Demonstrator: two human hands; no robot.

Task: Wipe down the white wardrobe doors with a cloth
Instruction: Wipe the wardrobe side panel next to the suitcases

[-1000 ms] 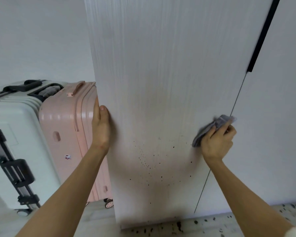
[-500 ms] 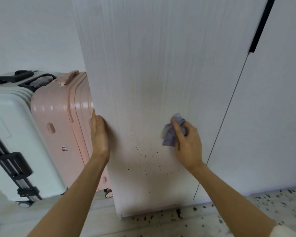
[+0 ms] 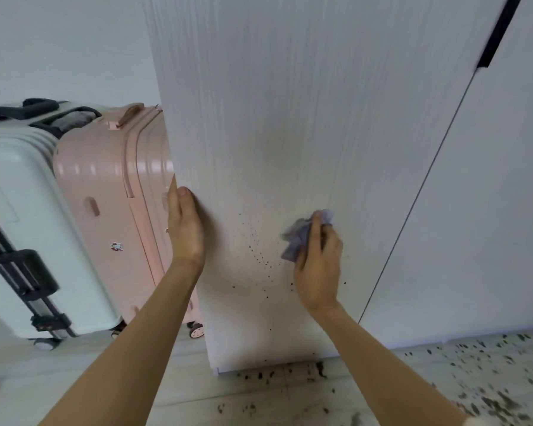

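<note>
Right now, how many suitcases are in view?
2. The pink suitcase stands just left of the wardrobe door's edge; the pale green suitcase stands at its left. Others could be hidden behind them.

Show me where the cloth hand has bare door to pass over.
Free: the broad door panel above both hands, up to the black handle, and the strip between right hand and door gap. Crowded: between cloth and left hand, where dark specks cluster.
</note>
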